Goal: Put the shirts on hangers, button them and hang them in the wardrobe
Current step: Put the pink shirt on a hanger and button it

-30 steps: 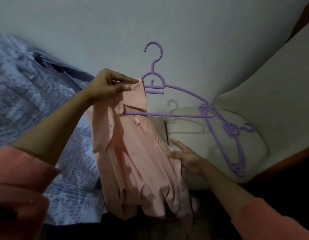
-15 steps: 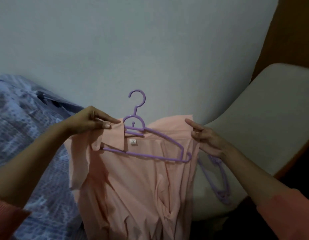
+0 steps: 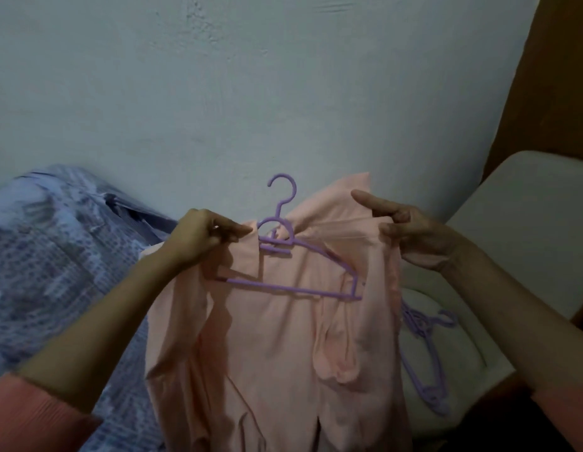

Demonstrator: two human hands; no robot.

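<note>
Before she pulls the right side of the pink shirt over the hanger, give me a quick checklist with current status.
1. Left hand grips the shirt at the collar: ok.
2. Right hand pinches the shirt's right edge: ok.
3. Hanger left arm is under the fabric: ok.
4. Hanger right arm is inside the shoulder: not ok, the end shows in front of the cloth.
5. Hook is upright and free above the collar: ok.
6. Buttons fastened: cannot tell, none visible; the front hangs open at the bottom.
</note>
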